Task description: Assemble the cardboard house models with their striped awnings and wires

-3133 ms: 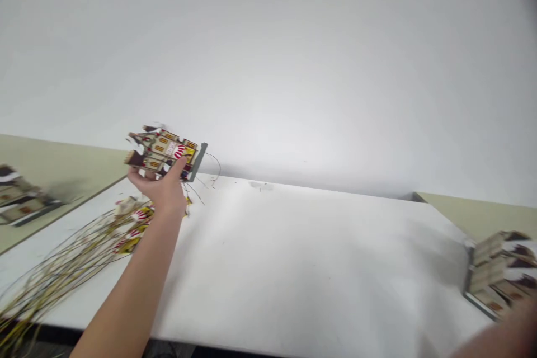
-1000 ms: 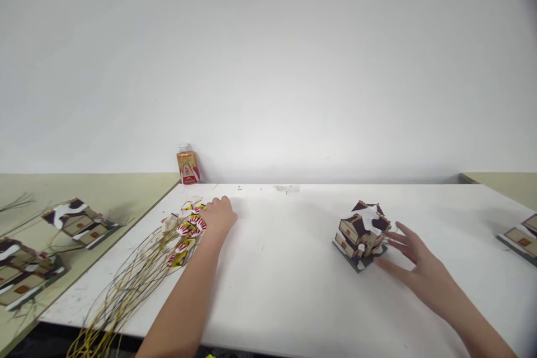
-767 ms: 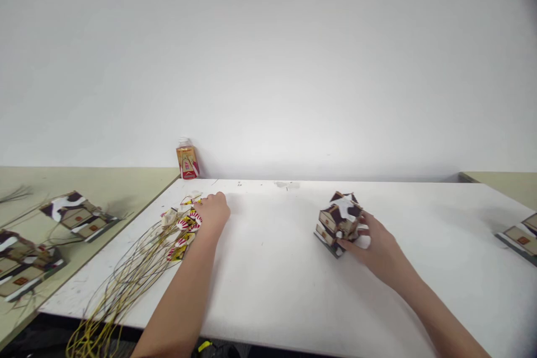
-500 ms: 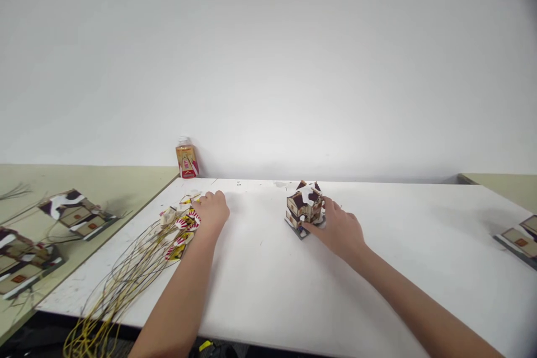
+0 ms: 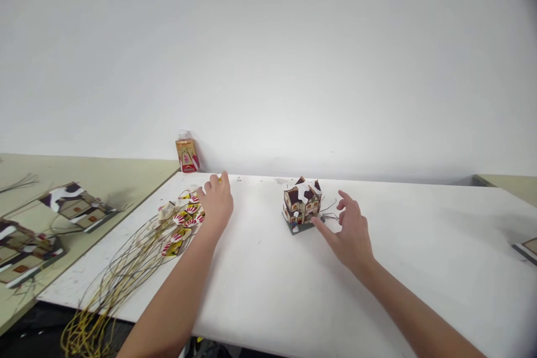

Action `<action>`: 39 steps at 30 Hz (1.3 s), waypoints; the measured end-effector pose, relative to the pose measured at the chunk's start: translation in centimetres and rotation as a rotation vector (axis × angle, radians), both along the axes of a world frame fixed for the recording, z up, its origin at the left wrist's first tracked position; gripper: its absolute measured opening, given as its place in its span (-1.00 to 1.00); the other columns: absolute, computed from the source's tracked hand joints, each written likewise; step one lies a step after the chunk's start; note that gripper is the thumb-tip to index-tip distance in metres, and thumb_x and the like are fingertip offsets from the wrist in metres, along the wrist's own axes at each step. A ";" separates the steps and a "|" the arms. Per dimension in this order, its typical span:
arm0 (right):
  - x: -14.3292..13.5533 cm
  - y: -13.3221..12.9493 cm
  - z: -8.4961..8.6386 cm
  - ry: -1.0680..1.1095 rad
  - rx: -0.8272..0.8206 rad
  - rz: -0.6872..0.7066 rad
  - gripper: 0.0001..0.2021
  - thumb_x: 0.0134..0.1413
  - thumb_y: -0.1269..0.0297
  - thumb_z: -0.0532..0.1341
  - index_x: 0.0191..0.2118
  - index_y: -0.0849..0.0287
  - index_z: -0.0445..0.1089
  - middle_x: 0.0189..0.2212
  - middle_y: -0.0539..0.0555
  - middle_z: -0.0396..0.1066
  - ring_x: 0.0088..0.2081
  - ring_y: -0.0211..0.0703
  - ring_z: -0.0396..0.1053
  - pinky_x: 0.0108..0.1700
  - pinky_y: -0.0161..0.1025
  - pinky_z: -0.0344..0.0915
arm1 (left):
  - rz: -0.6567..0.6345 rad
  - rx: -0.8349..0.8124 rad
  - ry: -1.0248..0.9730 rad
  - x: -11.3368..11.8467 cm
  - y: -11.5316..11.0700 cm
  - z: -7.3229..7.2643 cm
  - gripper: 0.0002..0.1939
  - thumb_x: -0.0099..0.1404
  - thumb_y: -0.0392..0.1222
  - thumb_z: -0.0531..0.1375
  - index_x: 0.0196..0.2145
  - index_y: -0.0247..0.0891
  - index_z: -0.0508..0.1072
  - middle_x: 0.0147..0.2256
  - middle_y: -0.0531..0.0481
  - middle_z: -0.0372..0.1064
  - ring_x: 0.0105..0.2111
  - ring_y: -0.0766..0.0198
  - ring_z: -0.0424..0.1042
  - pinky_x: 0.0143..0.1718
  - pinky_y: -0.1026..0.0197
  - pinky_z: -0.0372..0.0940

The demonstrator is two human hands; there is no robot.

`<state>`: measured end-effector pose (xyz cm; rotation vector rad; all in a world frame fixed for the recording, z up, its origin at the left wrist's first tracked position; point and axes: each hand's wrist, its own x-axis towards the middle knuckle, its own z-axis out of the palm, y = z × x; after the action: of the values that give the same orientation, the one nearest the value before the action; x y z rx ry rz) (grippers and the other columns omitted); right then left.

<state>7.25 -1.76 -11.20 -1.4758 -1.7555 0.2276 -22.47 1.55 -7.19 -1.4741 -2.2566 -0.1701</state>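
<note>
A small model house (image 5: 302, 204) with a dark, white-patched roof stands upright on its grey base, thin wires sticking out at its right. Beside it, my right hand (image 5: 350, 232) is open, fingers spread, the thumb near the front of the house. My left hand (image 5: 217, 201) is raised at the right edge of a pile of red-and-white and yellow pieces (image 5: 180, 226). Its fingers are bent, with a small yellow bit at the fingertips. Long yellow and dark wires (image 5: 121, 277) run from the pile over the table's front edge.
The white table (image 5: 268, 291) meets a pale wall. A bottle (image 5: 187, 152) stands at the back left. More model houses (image 5: 79, 207) with wires lie on the greenish surface at the left. Part of another house (image 5: 527, 249) shows at the far right.
My right hand has let go of the house and moved right, its fingers opening. The house now shows its front more. My left hand has lifted slightly away from the pile.
</note>
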 end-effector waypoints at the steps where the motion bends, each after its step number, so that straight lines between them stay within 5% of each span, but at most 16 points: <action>1: -0.1 -0.1 0.0 0.022 0.021 0.016 -0.27 0.01 -0.15 0.13 0.19 0.13 -0.09 -0.20 0.11 0.22 -0.30 -0.11 0.26 -0.07 0.01 0.16 | -0.070 0.073 0.015 0.3 0.1 0.2 -0.56 0.36 -0.23 -0.18 0.16 -0.21 0.14 0.03 -0.27 0.23 -0.08 0.00 0.30 -0.03 -0.03 0.07; 7: -0.8 -1.0 -0.2 0.062 0.137 0.198 -0.54 0.11 0.08 0.12 0.09 0.15 0.11 -0.32 0.06 0.25 -0.33 -0.15 0.24 -0.11 -0.07 0.17 | -0.820 0.533 0.119 2.7 -0.5 -0.3 -0.67 0.31 -0.24 0.07 0.03 -0.09 0.28 -0.07 -0.14 0.36 -0.02 0.18 0.34 0.06 0.07 0.13; 11: -1.0 -1.1 -0.2 0.191 0.057 0.377 -0.78 0.21 0.18 0.03 -0.11 0.11 0.30 -0.38 0.05 0.29 -0.38 -0.20 0.21 -0.24 -0.18 0.19 | -1.294 0.661 0.184 6.1 -2.7 -1.0 -0.57 0.17 -0.30 0.22 -0.03 0.02 0.27 -0.06 -0.01 0.36 0.07 0.21 0.28 0.09 0.00 0.16; 14: -1.3 -1.3 0.3 0.454 -0.197 0.520 -0.73 0.22 0.09 0.01 -0.25 0.13 0.35 -0.38 0.06 0.34 -0.39 -0.21 0.24 -0.30 -0.23 0.20 | -1.510 0.643 0.194 9.3 -4.8 -2.0 -0.65 0.11 -0.14 0.26 -0.14 0.12 0.32 -0.05 0.11 0.35 0.10 0.20 0.24 0.13 -0.05 0.15; 18: -1.4 -2.1 1.3 0.846 -0.803 0.623 -0.66 0.05 -0.07 0.16 -0.36 0.15 0.38 -0.39 0.06 0.35 -0.35 -0.18 0.30 -0.30 -0.24 0.26 | -1.675 0.586 0.154 12.4 -6.5 -3.1 -0.73 0.10 0.02 0.25 -0.20 0.20 0.37 -0.12 0.18 0.39 0.05 0.22 0.28 0.12 -0.01 0.19; 21: -1.2 -2.2 2.0 1.012 -1.012 0.636 -0.72 -0.06 0.04 0.27 -0.38 0.17 0.39 -0.39 0.04 0.35 -0.37 -0.23 0.29 -0.32 -0.29 0.24 | -1.703 0.586 0.148 13.0 -6.5 -2.8 -0.77 0.10 -0.05 0.26 -0.24 0.14 0.40 -0.14 0.18 0.41 0.00 0.22 0.31 0.06 0.04 0.24; 25: -0.3 -1.3 2.7 1.023 -0.975 0.736 -0.82 -0.06 0.20 0.28 -0.44 0.21 0.36 -0.52 -0.04 0.25 -0.47 -0.34 0.18 -0.40 -0.36 0.13 | -1.573 0.610 0.163 12.6 -5.7 -1.9 -0.77 0.14 -0.11 0.26 -0.21 0.06 0.40 -0.14 0.16 0.42 0.00 0.25 0.33 0.11 0.04 0.20; 31: 1.2 0.1 3.4 0.796 -0.944 0.747 -0.74 0.06 0.07 0.19 -0.39 0.18 0.27 -0.56 -0.07 0.18 -0.51 -0.36 0.10 -0.45 -0.36 0.04 | -1.299 0.484 0.154 11.9 -4.5 -2.2 -0.57 0.22 -0.05 0.21 0.01 -0.19 0.26 0.00 -0.17 0.36 0.10 0.13 0.26 0.11 0.02 0.13; 35: 1.8 0.5 3.6 0.533 -0.784 0.684 -0.66 0.14 -0.07 0.06 -0.33 0.14 0.25 -0.58 -0.11 0.05 -0.56 -0.36 -0.04 -0.52 -0.37 -0.05 | -1.206 0.379 0.162 11.8 -4.3 -2.4 -0.59 0.28 -0.19 0.15 0.07 -0.31 0.24 -0.08 -0.18 0.42 0.01 0.12 0.34 0.12 0.02 0.05; 39: 2.0 0.7 3.7 0.356 -0.507 0.627 -0.64 0.20 -0.02 -0.02 -0.42 0.15 0.20 -0.56 -0.09 0.02 -0.53 -0.35 -0.05 -0.50 -0.37 -0.04 | -1.155 0.314 0.147 11.6 -4.4 -2.4 -0.72 0.33 -0.33 0.06 0.00 -0.29 0.31 -0.39 0.00 0.45 -0.33 0.31 0.43 0.04 0.07 0.09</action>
<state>9.26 -1.07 -7.54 -1.0585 -1.8819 1.2543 -10.85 -2.84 -9.56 -2.2863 -0.9598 -0.6778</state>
